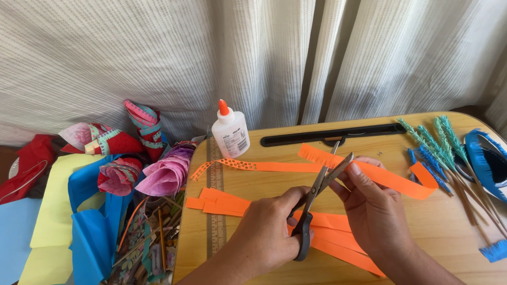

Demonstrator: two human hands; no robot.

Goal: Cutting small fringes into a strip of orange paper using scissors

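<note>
Orange paper fills the middle of what we see: our right hand (376, 208) pinches a long orange strip (388, 179) between thumb and fingers, and that strip curves off to the right into a loop, with a fringed edge at its far left end. Our left hand (266, 235) is clenched through the dark handles of the scissors (317, 196), whose blades stand slightly apart right at the fringed edge of the strip, just above the wooden tabletop (422, 232). Under both hands lies a fan of more orange strips (327, 240), flat on the wood, and a punched orange strip (248, 165) with a row of holes stretches across the far side. A clear ruler (215, 200) lies along the left edge of the table, and a white glue bottle (231, 132) with an orange cap stands upright at its far end. On the right we see green and blue fringed paper stems (435, 145) lying side by side. Off the table on the left sit rolled pink paper cones (166, 174) among blue and yellow sheets (79, 211). A pale curtain (158, 53) hangs behind.
</note>
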